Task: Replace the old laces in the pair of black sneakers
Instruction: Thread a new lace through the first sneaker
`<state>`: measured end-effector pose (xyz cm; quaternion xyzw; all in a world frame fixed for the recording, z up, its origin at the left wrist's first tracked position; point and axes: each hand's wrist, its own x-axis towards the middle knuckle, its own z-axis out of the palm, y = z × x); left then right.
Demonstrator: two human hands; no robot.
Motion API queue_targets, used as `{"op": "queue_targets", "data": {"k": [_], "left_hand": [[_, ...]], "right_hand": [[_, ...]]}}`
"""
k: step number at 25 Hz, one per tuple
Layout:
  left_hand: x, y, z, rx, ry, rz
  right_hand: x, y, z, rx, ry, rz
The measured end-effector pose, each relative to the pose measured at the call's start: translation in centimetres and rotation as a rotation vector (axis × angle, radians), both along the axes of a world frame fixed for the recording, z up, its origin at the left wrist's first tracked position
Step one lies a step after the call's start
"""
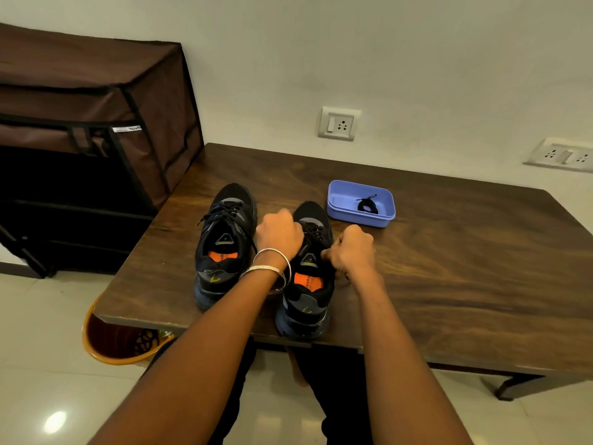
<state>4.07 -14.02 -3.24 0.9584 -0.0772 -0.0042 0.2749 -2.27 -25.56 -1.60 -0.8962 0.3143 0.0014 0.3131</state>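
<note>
At near edge of dark wood-grain table (449,252), two black mesh sneakers w/ orange insoles, heels toward person. Left sneaker (224,239): lace threaded, ends loose. Right sneaker (308,277), heel just over the edge: both hands at its lacing. Left hand (279,232) curled at upper eyelets; right hand (349,250) curled at collar; each appears to pinch lace, strand itself hidden. Coiled black lace (368,205) lies in shallow lilac plastic tray (340,207), just beyond right sneaker's toe. Judged step: working lace on right sneaker; can't tell old or new. Next: feed through eyelets evenly, keeping shoe steady.
</note>
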Motion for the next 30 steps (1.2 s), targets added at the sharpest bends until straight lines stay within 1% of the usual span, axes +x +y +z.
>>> {"op": "queue_targets", "data": {"k": [1, 2, 3, 4, 5, 6, 8, 9, 10, 12, 14, 15, 17, 18, 21, 22, 23, 24, 25, 26, 27, 28, 29, 30], "left_hand": [[0.2, 0.3, -0.1, -0.080, 0.094, 0.068], [0.2, 0.4, -0.1, -0.153, 0.154, 0.082], [0.1, 0.3, 0.1, -0.220, 0.180, 0.050], [-0.1, 0.1, 0.5, -0.268, 0.185, -0.029], [-0.3, -0.1, 0.8, -0.263, 0.144, -0.134], [-0.6, -0.2, 1.2, -0.149, 0.061, -0.248], [-1.4, -0.3, 2.0, 0.265, -0.163, -0.415], [-1.6, -0.4, 2.0, 0.432, -0.241, -0.450], [-1.8, -0.5, 2.1, 0.532, -0.274, -0.456], [-1.9, -0.8, 2.0, 0.566, -0.287, -0.435], [-2.1, -0.9, 1.8, 0.488, -0.309, -0.418], [-2.0, -0.9, 1.7, 0.386, -0.271, -0.392], [-1.9, -0.6, 1.8, 0.085, -0.107, -0.281], [-1.7, -0.4, 1.8, -0.124, 0.001, -0.179], [-0.3, 0.7, 3.6, -0.962, 0.381, 0.240], [-0.1, 1.2, 4.0, -1.148, 0.480, 0.296], [0.1, 1.7, 4.2, -1.224, 0.524, 0.297], [0.1, 2.2, 4.3, -1.220, 0.510, 0.254], [0.2, 2.7, 4.1, -1.114, 0.418, 0.176], [0.4, 3.2, 3.5, -0.895, 0.266, 0.072], [0.6, 3.6, 3.0, -0.603, 0.116, -0.028], [0.8, 3.7, 2.6, -0.334, 0.005, -0.129], [0.8, 3.6, 2.4, -0.138, -0.048, -0.238], [0.7, 3.3, 2.5, 0.000, -0.057, -0.343]], "right_hand": [[-0.1, 0.1, 0.2, 0.000, 0.000, 0.004], [-0.2, 0.2, 0.3, -0.002, 0.000, 0.009], [-0.3, 0.3, 0.4, -0.006, 0.003, 0.017], [-0.4, 0.4, 0.5, -0.013, 0.004, 0.029], [-0.5, 0.4, 0.6, -0.023, 0.006, 0.041], [-0.6, 0.4, 0.7, -0.036, 0.005, 0.051], [-0.7, 0.5, 0.8, -0.065, -0.001, 0.066], [-0.7, 0.5, 0.8, -0.070, -0.001, 0.069], [-0.7, 0.5, 0.8, -0.068, 0.000, 0.072], [-0.7, 0.7, 0.8, -0.065, 0.004, 0.078], [-0.7, 0.9, 0.8, -0.105, 0.013, 0.098], [-0.8, 1.0, 0.8, -0.143, 0.025, 0.113], [-0.8, 1.3, 0.8, -0.197, 0.053, 0.133], [-0.8, 1.4, 0.9, -0.208, 0.062, 0.138], [-0.8, 1.7, 1.0, -0.229, 0.064, 0.152], [-0.9, 1.8, 1.0, -0.228, 0.069, 0.155], [-0.9, 1.7, 1.0, -0.223, 0.078, 0.159], [-0.9, 1.6, 1.0, -0.212, 0.090, 0.160], [-0.9, 1.5, 0.9, -0.191, 0.105, 0.158], [-0.8, 1.3, 0.8, -0.164, 0.118, 0.154], [-0.7, 1.0, 0.8, -0.139, 0.127, 0.151], [-0.7, 0.8, 0.8, -0.117, 0.132, 0.149], [-0.6, 0.8, 0.8, -0.102, 0.138, 0.147], [-0.6, 0.7, 1.0, -0.094, 0.141, 0.150]]}}
